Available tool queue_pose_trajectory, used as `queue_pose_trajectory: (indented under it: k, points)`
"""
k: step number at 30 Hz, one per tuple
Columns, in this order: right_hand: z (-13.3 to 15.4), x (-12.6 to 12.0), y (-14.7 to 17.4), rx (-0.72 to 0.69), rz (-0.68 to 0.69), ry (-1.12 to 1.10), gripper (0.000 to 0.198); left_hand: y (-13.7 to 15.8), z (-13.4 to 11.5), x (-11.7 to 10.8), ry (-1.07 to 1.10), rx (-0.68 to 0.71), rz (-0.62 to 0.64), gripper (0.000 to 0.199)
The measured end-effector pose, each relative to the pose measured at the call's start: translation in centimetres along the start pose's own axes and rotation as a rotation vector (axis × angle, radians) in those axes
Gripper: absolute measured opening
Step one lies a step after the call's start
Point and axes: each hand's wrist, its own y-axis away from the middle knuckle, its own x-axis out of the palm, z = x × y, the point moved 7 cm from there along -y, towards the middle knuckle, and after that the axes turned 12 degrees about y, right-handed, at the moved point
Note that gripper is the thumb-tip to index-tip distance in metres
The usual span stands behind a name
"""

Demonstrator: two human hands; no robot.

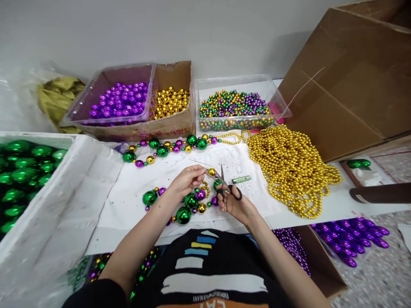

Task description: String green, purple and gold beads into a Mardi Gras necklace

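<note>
My left hand is closed in a pinch on a thin cord at the end of a bead garland of green, purple and gold balls. A gold bead hangs just right of its fingertips. In my right hand is a pair of scissors with black handles, its blades pointing up beside that bead. The garland curls on the white cloth under both hands. Whether the blades touch the cord I cannot tell. A green lighter lies right of the scissors.
A second garland stretches behind my hands, its gold chain reaching a heap of gold bead strands. Bins of purple balls, gold balls and mixed beads stand behind. Green balls fill a left box; a cardboard box rises right.
</note>
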Motion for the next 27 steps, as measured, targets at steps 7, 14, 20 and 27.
queue_pose_trajectory:
  k: [7,14,20,27]
  points:
    - [3.2,-1.6,-1.4,-0.152,-0.153,0.113,0.051,-0.5,0.1,-0.2,-0.004,0.003,-0.006,0.030]
    - [7.7,-8.3,4.3,-0.307,-0.550,0.508,0.046,0.0,-1.9,-0.5,-0.081,0.141,-0.053,0.030]
    - [5.7,-11.7,9.3,-0.192,-0.551,0.938,0.044,1.7,-5.1,-2.3,-0.493,0.506,-0.297,0.019]
    - [6.7,-12.6,10.7,-0.210,-0.959,1.501,0.037,1.7,-5.3,-3.4,-0.572,0.526,-0.383,0.015]
